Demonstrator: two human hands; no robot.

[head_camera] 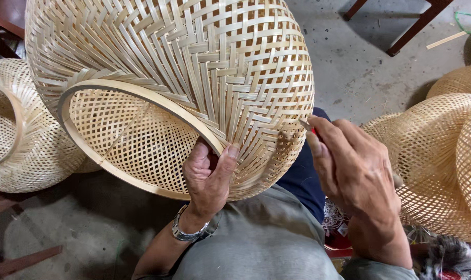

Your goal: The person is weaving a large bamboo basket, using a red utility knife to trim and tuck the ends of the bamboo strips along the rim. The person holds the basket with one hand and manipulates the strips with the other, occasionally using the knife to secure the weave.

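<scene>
- From my remote view I see the left hand [208, 173] gripping the woven bamboo basket [194, 67] at its round rim hoop [142, 93]: the thumb lies on the outside weave and the other fingers curl inside the opening.
- The basket is held up in front of the person, over the lap, tilted so the opening faces down and to the left. No worktop carries it; the grey concrete floor [360, 57] is below.
- The right hand [352, 166] is closed around a small tool [307, 125] with a metal tip and a bit of red. The tip is just beside the basket wall, near the rim; I cannot tell if it touches.
- My judgement on progress: the body is fully woven and the hoop is already in place. Near the left thumb the strip ends look packed and uneven, so the finishing around the rim seems not yet complete.
- Pose: the left wrist, with a metal watch [186, 232], bends upward to support the basket. The right forearm comes from the lower right, knuckles up, fingers pointing to the basket.
- More woven baskets of the same kind stand at the left [18, 129] and at the right [432, 166].
</scene>
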